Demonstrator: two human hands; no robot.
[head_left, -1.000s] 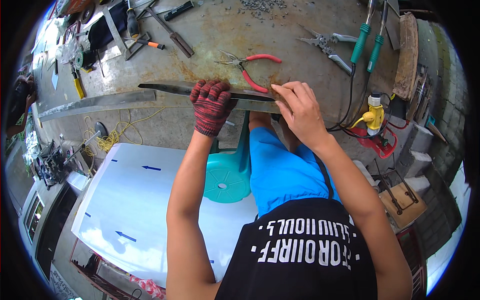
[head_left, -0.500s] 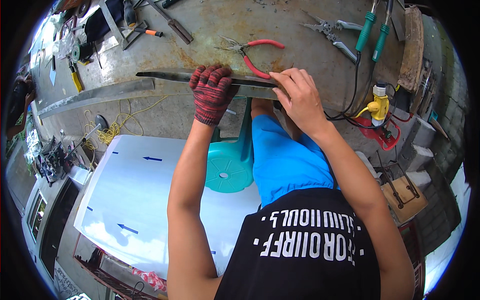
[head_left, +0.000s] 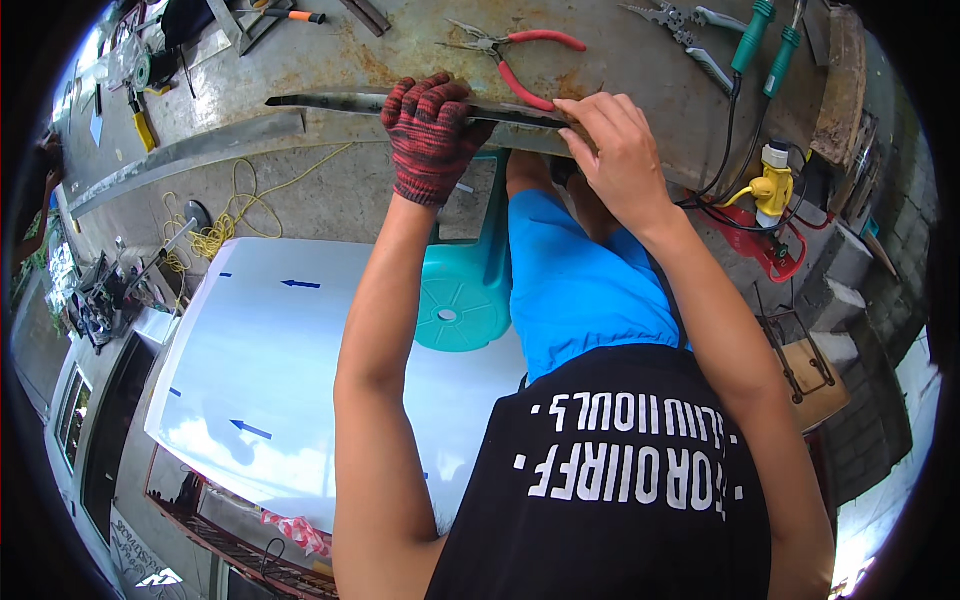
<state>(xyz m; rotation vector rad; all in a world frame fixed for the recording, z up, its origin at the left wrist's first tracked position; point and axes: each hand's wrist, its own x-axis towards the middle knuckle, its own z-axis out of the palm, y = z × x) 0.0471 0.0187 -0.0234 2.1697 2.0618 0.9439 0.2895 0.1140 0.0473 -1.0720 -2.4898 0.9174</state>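
Note:
A long, thin dark metal strip [head_left: 332, 103] runs crosswise along the near side of the worktable [head_left: 345, 62]. My left hand [head_left: 430, 140], in a red and black knit glove, is wrapped round the strip near its middle. The strip's pointed left end sticks out past the glove. Bare, my right hand [head_left: 622, 160] pinches the right end between thumb and fingers. Just beyond the right fingertips lie long-nose pliers with red handles [head_left: 548, 38], jaws spread; one handle reaches down to the strip.
A flat grey metal bar [head_left: 190, 163] lies along the table's left edge. Grey-handled pliers [head_left: 712, 68] and green-handled cabled tools [head_left: 753, 40] lie at the far right. A yellow connector [head_left: 770, 188], a green stool [head_left: 462, 312], a pale sheet [head_left: 290, 350] and yellow cord [head_left: 238, 225] are nearer.
The whole view has shifted, so the table and its tools sit higher in the picture. Both hands keep their hold on the strip, which looks slightly more tilted.

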